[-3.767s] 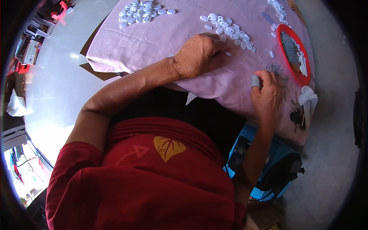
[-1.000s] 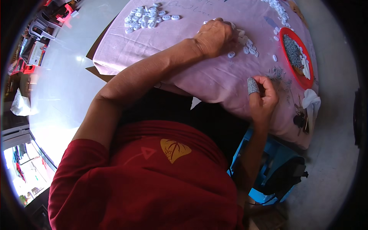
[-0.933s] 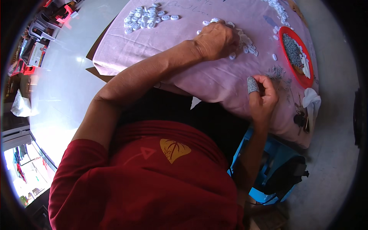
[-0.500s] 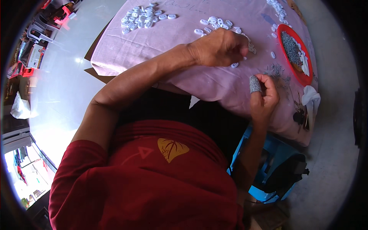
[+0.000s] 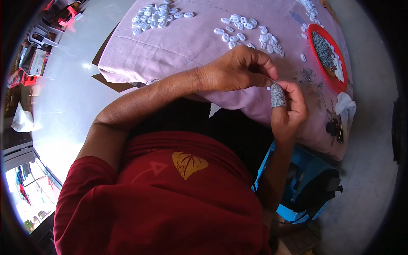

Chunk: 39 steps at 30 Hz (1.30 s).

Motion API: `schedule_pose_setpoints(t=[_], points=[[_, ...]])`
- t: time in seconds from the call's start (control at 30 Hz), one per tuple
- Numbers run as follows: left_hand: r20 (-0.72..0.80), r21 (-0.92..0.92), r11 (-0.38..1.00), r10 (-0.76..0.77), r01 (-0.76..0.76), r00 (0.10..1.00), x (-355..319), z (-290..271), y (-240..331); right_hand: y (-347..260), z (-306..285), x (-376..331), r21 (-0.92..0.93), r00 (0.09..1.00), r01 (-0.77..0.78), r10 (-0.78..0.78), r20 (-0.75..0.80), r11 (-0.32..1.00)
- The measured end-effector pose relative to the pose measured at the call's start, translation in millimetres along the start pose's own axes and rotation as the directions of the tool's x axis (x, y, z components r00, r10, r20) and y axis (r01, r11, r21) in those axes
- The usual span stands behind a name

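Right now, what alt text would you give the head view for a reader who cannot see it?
Both hands meet over a pink cloth: the left hand pinches something tiny against the right hand, whose fingers include one in a grey cover. White beads lie scattered beyond them, and a red tray of small dark parts sits to the right.

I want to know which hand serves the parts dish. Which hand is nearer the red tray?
Right. The right hand is up just short of the red tray, below and left of it. The left hand meets it fingertip to fingertip, one hand farther left.
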<state>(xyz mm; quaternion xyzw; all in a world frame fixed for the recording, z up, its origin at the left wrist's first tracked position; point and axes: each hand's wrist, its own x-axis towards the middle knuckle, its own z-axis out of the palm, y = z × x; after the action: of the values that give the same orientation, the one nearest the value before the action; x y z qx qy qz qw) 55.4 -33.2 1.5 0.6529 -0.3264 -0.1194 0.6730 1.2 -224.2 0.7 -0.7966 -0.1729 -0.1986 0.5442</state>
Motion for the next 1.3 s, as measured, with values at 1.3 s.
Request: schedule_pose_setpoints(t=[1.3], points=[[-0.047, -0.137, 0.99, -0.043, 0.036, 0.998, -23, 8, 13, -32, -11, 1, -0.195, 0.983, 0.075, -0.039, 0.18, 0.978]])
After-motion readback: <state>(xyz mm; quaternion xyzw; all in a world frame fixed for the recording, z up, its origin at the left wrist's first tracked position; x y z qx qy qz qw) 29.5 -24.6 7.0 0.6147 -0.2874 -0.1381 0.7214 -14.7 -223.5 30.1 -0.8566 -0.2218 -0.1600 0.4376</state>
